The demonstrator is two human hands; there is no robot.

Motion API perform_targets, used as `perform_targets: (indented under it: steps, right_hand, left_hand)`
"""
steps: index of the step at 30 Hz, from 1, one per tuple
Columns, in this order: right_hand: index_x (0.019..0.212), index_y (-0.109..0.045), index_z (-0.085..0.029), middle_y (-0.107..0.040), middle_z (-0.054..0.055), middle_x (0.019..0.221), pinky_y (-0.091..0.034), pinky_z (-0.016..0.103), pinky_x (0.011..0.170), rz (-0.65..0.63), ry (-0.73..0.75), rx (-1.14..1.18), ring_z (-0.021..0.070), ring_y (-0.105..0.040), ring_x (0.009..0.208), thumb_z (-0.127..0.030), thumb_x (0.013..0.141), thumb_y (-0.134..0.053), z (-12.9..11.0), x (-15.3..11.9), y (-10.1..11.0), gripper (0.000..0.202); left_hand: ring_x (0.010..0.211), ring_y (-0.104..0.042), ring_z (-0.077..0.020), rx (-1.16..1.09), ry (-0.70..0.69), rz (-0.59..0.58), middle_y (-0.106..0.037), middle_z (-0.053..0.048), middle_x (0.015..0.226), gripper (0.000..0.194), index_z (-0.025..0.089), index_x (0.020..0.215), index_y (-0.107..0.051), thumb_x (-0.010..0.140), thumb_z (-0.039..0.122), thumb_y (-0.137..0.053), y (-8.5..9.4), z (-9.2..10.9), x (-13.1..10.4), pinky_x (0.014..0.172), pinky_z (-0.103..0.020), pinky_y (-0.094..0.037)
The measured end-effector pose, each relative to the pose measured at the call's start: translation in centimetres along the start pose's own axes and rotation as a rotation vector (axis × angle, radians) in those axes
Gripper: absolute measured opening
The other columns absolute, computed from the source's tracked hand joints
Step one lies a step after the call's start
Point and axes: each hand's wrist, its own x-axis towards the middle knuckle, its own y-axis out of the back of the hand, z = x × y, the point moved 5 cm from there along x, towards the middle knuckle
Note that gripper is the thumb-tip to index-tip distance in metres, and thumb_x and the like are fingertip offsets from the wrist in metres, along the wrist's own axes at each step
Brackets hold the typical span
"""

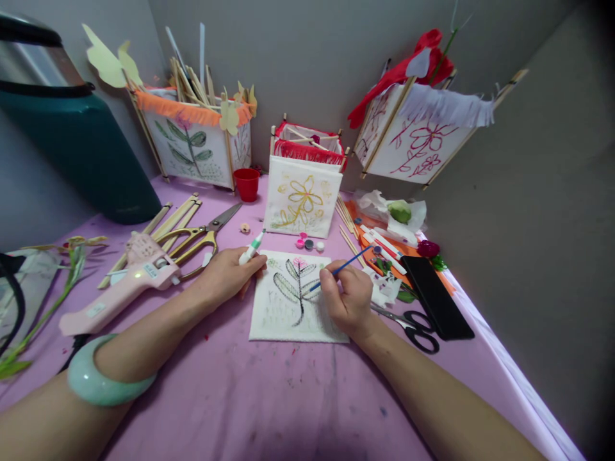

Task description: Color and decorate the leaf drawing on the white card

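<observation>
A white square panel (278, 320) lies flat on the purple cloth, painted with a dark stem, green-grey leaves and a pink flower. My right hand (346, 298) rests on its right side, closed round a thin blue brush (350, 260) whose tip meets a right-hand leaf. At the panel's upper left corner is my left hand (235, 274), with a white and green marker (252, 248) held between its fingers, tip pointing up. Small paint pots (309, 244) stand just beyond the panel. Behind them leans another panel (302, 198) with a yellow flower.
Gold-handled scissors (195, 240) and a pink glue gun (139, 282) lie left; black scissors (413, 326) and a black phone (438, 298) lie right. A red cup (246, 185), a teal bottle (77, 141) and painted lanterns (192, 150) stand farther back.
</observation>
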Motion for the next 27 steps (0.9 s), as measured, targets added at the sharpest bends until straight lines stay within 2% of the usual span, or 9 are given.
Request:
perform_targets:
  steps: [9, 14, 27]
  right_hand:
    - [0.068, -0.049, -0.019, -0.056, 0.001, 0.060, -0.041, 0.026, 0.053, -0.016, 0.018, 0.011, 0.0123, -0.052, 0.054, -0.014, 0.081, -0.049, -0.06, 0.01, -0.05, 0.015]
    - [0.067, -0.048, -0.020, -0.056, 0.001, 0.060, -0.041, 0.026, 0.053, 0.046, 0.023, -0.005, 0.0125, -0.052, 0.054, -0.014, 0.082, -0.049, -0.11, 0.06, 0.46, 0.016]
    - [0.067, -0.046, -0.019, -0.055, 0.001, 0.060, -0.039, 0.026, 0.053, 0.004, 0.029, 0.032, 0.0118, -0.050, 0.053, -0.013, 0.082, -0.049, -0.09, -0.19, -0.11, 0.016]
  left_hand:
    - [0.035, -0.042, -0.0120, -0.005, 0.001, 0.004, -0.048, 0.004, 0.037, 0.031, 0.019, 0.072, -0.058, 0.077, 0.049, -0.049, 0.02, -0.11, 0.09, 0.043, -0.024, -0.031]
    - [0.034, -0.041, -0.0121, 0.006, -0.014, 0.009, -0.046, 0.004, 0.036, 0.032, 0.019, 0.072, -0.058, 0.077, 0.049, -0.048, -0.05, -0.45, 0.32, 0.042, -0.024, -0.030]
    - [0.036, -0.043, -0.0117, 0.035, -0.012, 0.008, -0.049, 0.004, 0.037, 0.031, 0.019, 0.073, -0.059, 0.079, 0.048, -0.047, 0.07, -0.04, 0.08, 0.042, -0.023, -0.032]
